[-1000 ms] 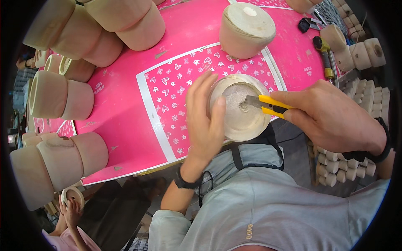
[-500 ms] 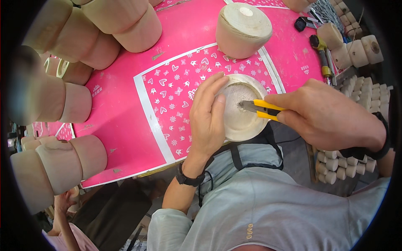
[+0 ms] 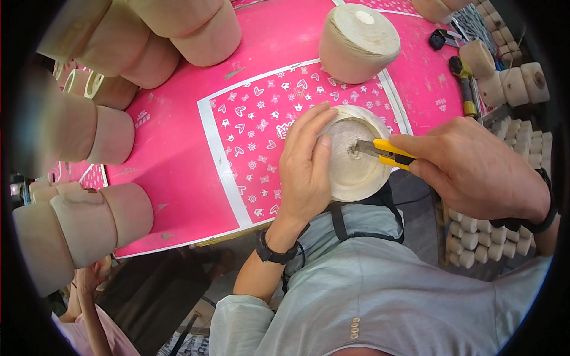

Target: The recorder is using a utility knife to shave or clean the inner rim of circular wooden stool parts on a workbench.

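Observation:
At the table's near edge my left hand wraps round the left side of a pale, wood-like round block, thumb along its rim. The block's upper face has a shallow round recess with a rough spot near its middle. My right hand grips a yellow utility knife, its blade out and pointing left. The blade tip touches or sits just over that rough spot; which, I cannot tell. Beyond my hands stands a larger pale block with a ragged upper edge.
Stacked pale blocks line the left side of the pink table. A yellow-and-black tool lies at the right, beside more blocks. Small pale cylinders are piled lower right. Another person's hand shows at lower left.
The view has shifted slightly, moving my hands, block and table to the right in the picture. The knife tip stays near the recess's middle, where the roughened spot looks slightly larger.

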Tool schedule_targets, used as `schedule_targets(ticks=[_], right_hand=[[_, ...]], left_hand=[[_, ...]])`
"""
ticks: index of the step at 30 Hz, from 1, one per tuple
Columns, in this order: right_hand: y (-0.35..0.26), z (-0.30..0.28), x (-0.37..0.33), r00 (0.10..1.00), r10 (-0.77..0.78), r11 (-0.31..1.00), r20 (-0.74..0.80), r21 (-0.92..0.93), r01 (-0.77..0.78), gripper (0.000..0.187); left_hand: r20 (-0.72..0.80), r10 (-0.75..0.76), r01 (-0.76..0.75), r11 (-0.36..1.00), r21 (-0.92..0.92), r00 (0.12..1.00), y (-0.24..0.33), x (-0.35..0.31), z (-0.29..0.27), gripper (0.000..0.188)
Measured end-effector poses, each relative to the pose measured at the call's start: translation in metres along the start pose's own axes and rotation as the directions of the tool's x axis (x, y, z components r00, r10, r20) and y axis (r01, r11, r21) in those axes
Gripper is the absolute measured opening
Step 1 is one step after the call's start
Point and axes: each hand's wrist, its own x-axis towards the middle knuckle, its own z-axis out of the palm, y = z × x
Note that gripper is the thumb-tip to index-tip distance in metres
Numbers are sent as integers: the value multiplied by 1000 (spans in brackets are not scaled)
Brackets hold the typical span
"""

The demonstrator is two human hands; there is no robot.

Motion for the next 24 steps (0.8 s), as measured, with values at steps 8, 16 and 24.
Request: schedule_targets(ticks=[8,16,24], right_hand=[[-5,4,15,1000,17,965,21,262,-21,25],[26,3,10,990,78,924,119,365,-117,38],[54,19,-4,995,63,871,-80,490,-15,40]], left_hand=[[-124,54,-45,996,74,991,-14,-15,-9,37],[-157,116,-116,993,11,981,-22,-3,18,32],[-134,107,-109,994,-11,985,-15,-6,13,27]])
